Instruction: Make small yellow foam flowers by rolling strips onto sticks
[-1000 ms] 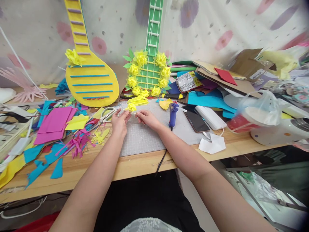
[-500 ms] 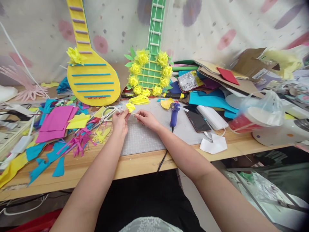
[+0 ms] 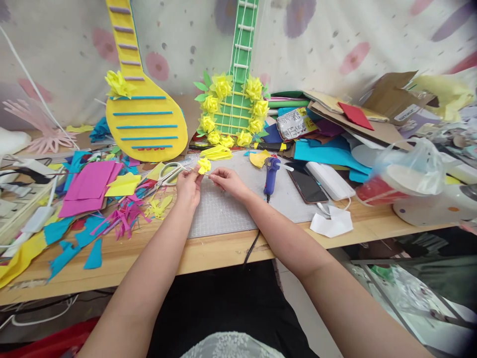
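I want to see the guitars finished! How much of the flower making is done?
The green guitar already wears a ring of yellow flowers, and the yellow guitar has only one. Right now the left hand and right hand pinch another small yellow flower over the gray mat. The flower in hand is not stuck on yet, and the glue gun lies beside it.

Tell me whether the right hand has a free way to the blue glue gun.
Probably yes: the glue gun lies just right of the right hand on bare mat, nothing between, though that hand is pinching the yellow flower piece.
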A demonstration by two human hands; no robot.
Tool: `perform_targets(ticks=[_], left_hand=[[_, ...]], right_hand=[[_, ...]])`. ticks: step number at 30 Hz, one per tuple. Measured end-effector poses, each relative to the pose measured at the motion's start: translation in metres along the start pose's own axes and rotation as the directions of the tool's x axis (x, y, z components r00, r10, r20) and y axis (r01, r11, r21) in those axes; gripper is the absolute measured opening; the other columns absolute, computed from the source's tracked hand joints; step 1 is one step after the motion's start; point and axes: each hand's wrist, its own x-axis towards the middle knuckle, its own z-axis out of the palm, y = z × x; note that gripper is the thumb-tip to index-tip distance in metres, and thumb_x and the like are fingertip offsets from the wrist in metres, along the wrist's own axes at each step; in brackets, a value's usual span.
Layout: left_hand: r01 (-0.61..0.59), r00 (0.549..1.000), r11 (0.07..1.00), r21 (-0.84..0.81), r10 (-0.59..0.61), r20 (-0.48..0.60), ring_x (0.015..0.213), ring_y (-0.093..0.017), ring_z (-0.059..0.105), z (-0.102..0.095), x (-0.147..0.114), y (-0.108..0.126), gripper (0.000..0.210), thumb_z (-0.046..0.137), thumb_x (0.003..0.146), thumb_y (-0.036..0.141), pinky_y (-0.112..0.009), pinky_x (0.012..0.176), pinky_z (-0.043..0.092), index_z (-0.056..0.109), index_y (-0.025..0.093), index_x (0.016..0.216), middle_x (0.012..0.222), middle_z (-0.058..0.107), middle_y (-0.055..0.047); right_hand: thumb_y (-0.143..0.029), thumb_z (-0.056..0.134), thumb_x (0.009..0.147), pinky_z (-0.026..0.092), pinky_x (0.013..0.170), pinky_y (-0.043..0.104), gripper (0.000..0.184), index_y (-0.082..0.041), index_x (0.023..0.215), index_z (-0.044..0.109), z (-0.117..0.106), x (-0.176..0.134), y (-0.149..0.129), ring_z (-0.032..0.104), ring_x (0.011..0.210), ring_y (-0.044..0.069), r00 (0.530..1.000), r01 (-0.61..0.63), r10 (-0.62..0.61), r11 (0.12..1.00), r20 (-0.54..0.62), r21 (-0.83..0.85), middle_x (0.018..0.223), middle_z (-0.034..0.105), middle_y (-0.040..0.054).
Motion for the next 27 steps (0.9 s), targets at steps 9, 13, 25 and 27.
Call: perform_targets(ticks=[9, 13, 25, 27], left_hand=[[0.044, 0.995, 0.999, -0.027, -0.041, 0.095, 0.068, -0.009, 0.063, -0.0034, 0.0007, -0.0012, 0.015, 0.061, 0.074, 0.012, -0.025, 0.076, 0.05, 0.047, 0.016, 0.073, 0.071, 0.064, -0.001], [0.074, 0.993, 0.997, -0.029, -0.071, 0.092, 0.069, -0.011, 0.064, -0.0032, -0.0009, 0.0004, 0.014, 0.057, 0.073, 0.005, -0.027, 0.08, 0.05, 0.047, 0.015, 0.072, 0.069, 0.064, -0.002], [-0.012, 1.0, 0.996, 0.089, 0.013, -0.01, 0.062, -0.009, 0.062, -0.0005, -0.0016, -0.0012, 0.034, 0.06, 0.064, 0.001, -0.028, 0.075, 0.05, 0.036, 0.019, 0.08, 0.066, 0.061, 0.003], [-0.086, 0.996, 0.991, 0.102, 0.086, 0.005, 0.065, -0.01, 0.062, -0.0002, -0.0001, -0.0032, 0.039, 0.06, 0.06, 0.0, -0.028, 0.075, 0.05, 0.033, 0.021, 0.079, 0.067, 0.061, 0.004]], right_hand=[[-0.035, 0.056, 0.077, 0.024, 0.039, 0.019, 0.022, -0.016, 0.067, 0.053, -0.0026, 0.0041, 0.0024, 0.033, 0.04, 0.004, 0.997, -0.06, 0.058, 0.998, -0.053, -0.023, 0.049, 0.041, -0.0065], [-0.03, 0.052, 0.079, 0.021, 0.039, 0.019, 0.019, -0.015, 0.07, 0.056, -0.006, 0.0048, 0.0021, 0.03, 0.04, 0.004, 0.995, -0.085, 0.085, 0.996, -0.059, 0.016, 0.049, 0.039, -0.0069], [-0.037, 0.052, 0.081, 0.016, 0.038, 0.019, 0.025, -0.014, 0.071, 0.056, -0.008, 0.0056, 0.0052, 0.023, 0.038, 0.003, 0.99, -0.13, 0.124, 0.986, 0.067, 0.1, 0.047, 0.033, -0.009], [-0.037, 0.05, 0.082, 0.017, 0.038, 0.019, 0.026, -0.014, 0.072, 0.056, -0.007, 0.0064, 0.0065, 0.024, 0.037, 0.002, 0.989, -0.138, 0.131, 0.986, 0.072, 0.092, 0.047, 0.034, -0.0088]])
